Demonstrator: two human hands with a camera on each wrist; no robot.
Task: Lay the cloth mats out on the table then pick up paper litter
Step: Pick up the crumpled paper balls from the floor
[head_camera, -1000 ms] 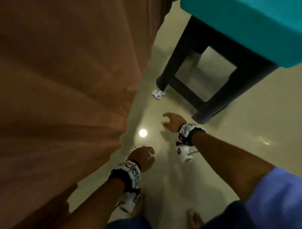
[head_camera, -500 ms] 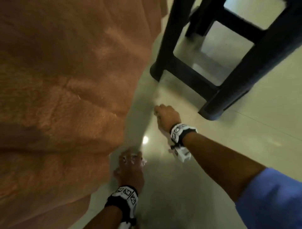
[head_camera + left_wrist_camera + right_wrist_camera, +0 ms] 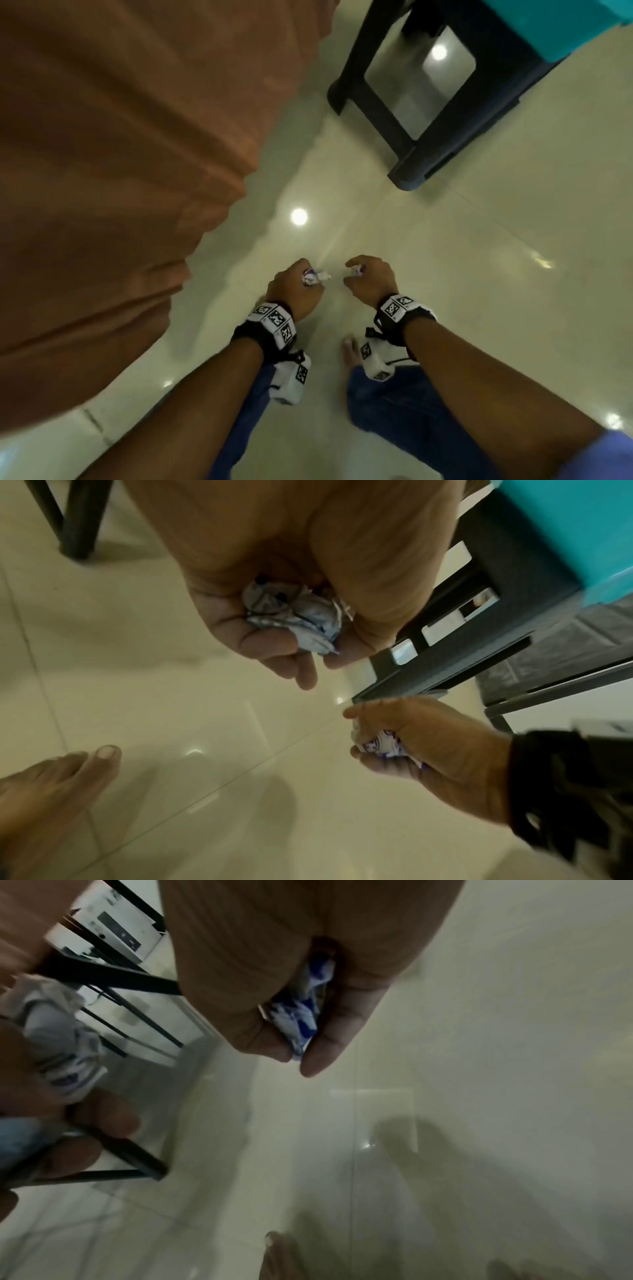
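My left hand [image 3: 297, 287] grips a crumpled white and blue paper wad [image 3: 313, 277], which fills the palm in the left wrist view [image 3: 294, 615]. My right hand [image 3: 368, 279] holds a second crumpled paper scrap [image 3: 356, 271], pinched between thumb and curled fingers in the right wrist view [image 3: 299, 1015]. Both hands hang close together above the pale tiled floor [image 3: 445, 274]. The brown cloth [image 3: 120, 154] drapes down on the left, beside my left arm.
A dark plastic stool [image 3: 428, 113] with a teal top [image 3: 582, 27] stands on the floor ahead to the right. My bare feet [image 3: 351, 351] and blue trouser legs [image 3: 404, 404] are below the hands. Thin black furniture legs [image 3: 130, 982] show in the right wrist view.
My right hand took the paper scrap from the floor by the stool leg and drew back. Both hands rose and came together, each holding paper, as my view lifted.
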